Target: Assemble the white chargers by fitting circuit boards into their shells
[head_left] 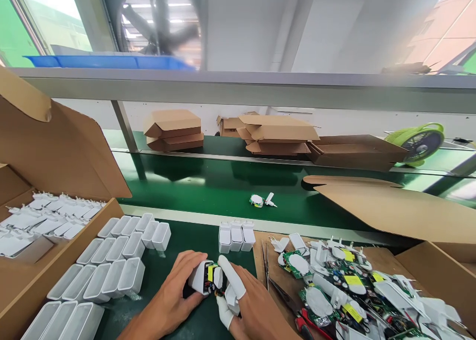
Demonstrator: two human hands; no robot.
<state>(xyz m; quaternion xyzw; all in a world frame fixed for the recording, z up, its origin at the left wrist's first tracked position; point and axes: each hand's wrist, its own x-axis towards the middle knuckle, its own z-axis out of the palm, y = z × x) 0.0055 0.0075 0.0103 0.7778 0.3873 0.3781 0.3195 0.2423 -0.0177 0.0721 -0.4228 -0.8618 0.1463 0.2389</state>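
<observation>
My left hand is closed around a white plastic case, its open end facing right. At that opening sits a small circuit board with a yellow-wrapped part, partly inside the case as far as I can see. My right hand, with white covers on thumb and finger, grips the board's other side and a white end piece joined to it. Fingers hide much of the joint. Just beyond my hands stand three white cases with pins on top.
Rows of empty white cases stand at left, beside a carton of white parts. At right lie loose board assemblies, tweezers and red-handled pliers. A small board lies on the green belt.
</observation>
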